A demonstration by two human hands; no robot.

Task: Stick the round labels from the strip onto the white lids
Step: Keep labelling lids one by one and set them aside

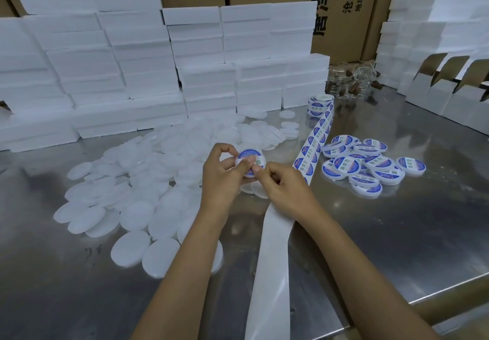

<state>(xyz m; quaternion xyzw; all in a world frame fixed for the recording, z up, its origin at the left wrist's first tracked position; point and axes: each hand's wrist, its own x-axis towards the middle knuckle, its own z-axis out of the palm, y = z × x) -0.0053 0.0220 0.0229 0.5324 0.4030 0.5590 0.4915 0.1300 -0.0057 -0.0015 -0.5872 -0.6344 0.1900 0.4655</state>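
Head view: left hand (225, 170) grips a white lid (250, 163) by its rim, held above the table (397, 234), just left of the label strip (313, 146). Right hand (280, 183) pinches down on the round label (251, 158) w/ fingertips curled. To do it well, imo: keep label centred, press from middle outward, rub edges flat, no bubbles.

Containers: white boxes (201, 48) stacked well behind the strip, shut, contents hidden. Open cartons (444, 83) far right of the strip, insides not visible. Labelled lids (370, 167) just right of the strip; plain lids (145, 194) left of it.
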